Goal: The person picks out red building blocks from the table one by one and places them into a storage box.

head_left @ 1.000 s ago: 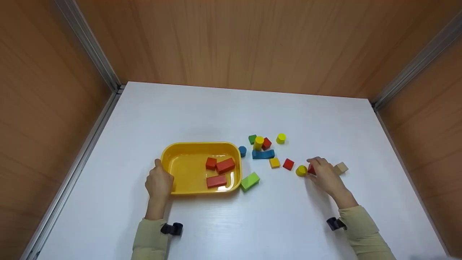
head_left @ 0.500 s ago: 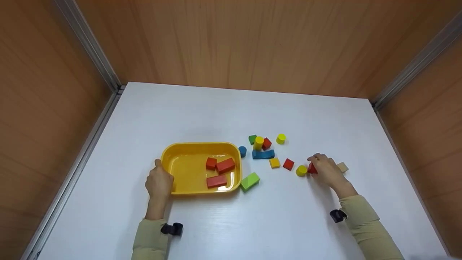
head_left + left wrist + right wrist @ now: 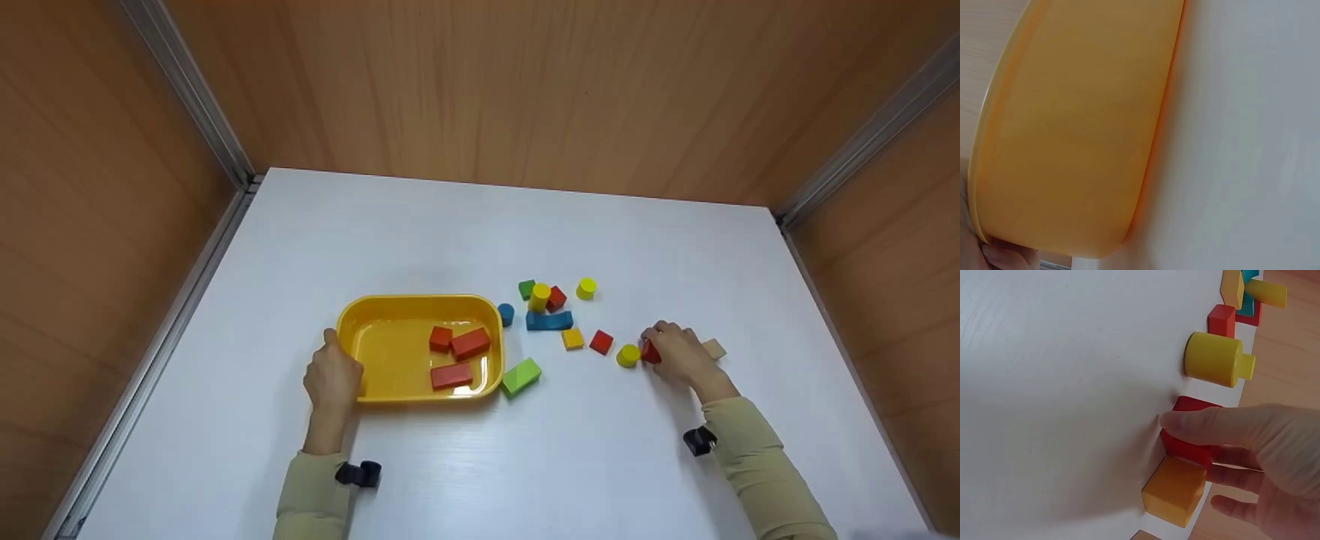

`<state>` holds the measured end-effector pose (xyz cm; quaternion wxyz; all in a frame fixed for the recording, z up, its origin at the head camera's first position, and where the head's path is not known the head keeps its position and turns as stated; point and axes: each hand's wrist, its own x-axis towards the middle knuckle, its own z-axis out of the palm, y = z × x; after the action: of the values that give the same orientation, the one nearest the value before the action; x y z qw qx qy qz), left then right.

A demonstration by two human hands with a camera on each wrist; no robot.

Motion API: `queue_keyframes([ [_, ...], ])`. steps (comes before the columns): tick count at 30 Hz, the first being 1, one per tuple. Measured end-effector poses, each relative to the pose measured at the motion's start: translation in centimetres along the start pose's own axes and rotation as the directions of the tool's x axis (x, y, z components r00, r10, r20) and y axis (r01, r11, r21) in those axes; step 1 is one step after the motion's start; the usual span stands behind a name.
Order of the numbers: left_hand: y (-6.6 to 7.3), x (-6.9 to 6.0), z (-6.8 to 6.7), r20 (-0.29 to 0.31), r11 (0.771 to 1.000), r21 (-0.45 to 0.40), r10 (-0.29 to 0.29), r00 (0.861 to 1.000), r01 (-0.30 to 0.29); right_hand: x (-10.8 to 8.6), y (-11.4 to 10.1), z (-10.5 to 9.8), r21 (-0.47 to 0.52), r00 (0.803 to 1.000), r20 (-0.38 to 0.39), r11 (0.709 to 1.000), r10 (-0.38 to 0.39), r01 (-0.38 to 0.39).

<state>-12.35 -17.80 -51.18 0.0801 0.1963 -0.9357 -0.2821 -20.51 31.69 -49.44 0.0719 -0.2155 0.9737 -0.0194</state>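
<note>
The yellow tray (image 3: 390,375) sits left of the worktop's (image 3: 570,465) middle, nearer its left edge than its right. The left hand (image 3: 332,373) is clamped on the tray's left wall and rim, probably to stop it sliding. In it, 3 red blocks (image 3: 451,376) lie towards the right end, the end facing the loose pieces.

Nearer the worktop's right edge, the right hand (image 3: 675,354) pinches a red block (image 3: 1188,451), thumb across one face and fingers behind. That grip from opposite sides seems chosen because an orange block (image 3: 1172,490) stands against or just beside it; I cannot tell if they touch. A yellow cylinder (image 3: 628,355) stands close on the other side, leaving little room.

A lime block (image 3: 521,377) lies right at the tray's near right corner, seemingly touching it.
</note>
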Motion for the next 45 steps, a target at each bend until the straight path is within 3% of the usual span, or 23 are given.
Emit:
queue_keyframes([
  [19,0.0,0.0,0.0,0.024,0.999,0.012,-0.031,0.999,0.031,0.2,0.6,0.6,0.073,1.000,0.017,0.997,-0.013,0.011],
  [25,0.1,-0.1,0.0,0.013,1.000,0.014,-0.017,1.000,0.017,0.0,0.4,0.8,0.093,1.000,-0.030,0.996,-0.003,0.006],
  [36,0.0,0.0,0.0,0.000,1.000,0.011,-0.002,1.000,0.002,-0.5,-0.4,0.1,0.179,0.996,0.013,0.980,0.083,-0.084],
  [45,0.1,0.1,-0.1,0.027,0.999,0.015,-0.033,0.999,0.032,-1.2,-1.3,-0.6,0.212,0.995,-0.045,0.974,0.093,-0.082],
])
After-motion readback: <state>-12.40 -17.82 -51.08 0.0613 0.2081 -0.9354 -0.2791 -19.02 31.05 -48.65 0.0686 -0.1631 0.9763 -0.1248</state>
